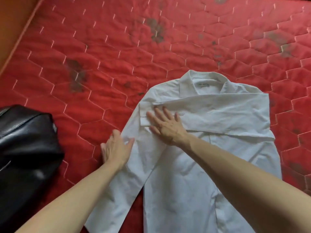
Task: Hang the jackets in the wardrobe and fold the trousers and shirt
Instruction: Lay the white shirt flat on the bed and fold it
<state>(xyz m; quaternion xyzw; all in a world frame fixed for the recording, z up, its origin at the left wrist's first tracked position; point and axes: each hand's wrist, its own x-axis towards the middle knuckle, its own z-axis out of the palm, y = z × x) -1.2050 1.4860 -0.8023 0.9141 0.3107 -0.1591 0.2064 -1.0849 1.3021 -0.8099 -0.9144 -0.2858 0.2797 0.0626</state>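
Shirt [210, 148] is plain white, long-sleeved with a collar, lying flat on a red quilted mattress [117, 47] and filling most of the lower right of the frame. The collar points toward the top of the frame and there's a small label inside it, too blurry to read. One sleeve is folded straight across the chest, cuff ending up on the left side. The other sleeve runs down along the shirt's left edge toward the bottom of the frame.

Right hand [165, 126] is open, palm flat on the cuff of the folded sleeve, fingers spread. Left hand [115, 148] is also open, resting at the shirt's left edge, partly on fabric and partly on the mattress.

Shirt's hem is cut off by the bottom of the frame. A black leather jacket [25, 148] sits bunched at the left edge, partly out of frame. The mattress has dark blotches I can't make out.
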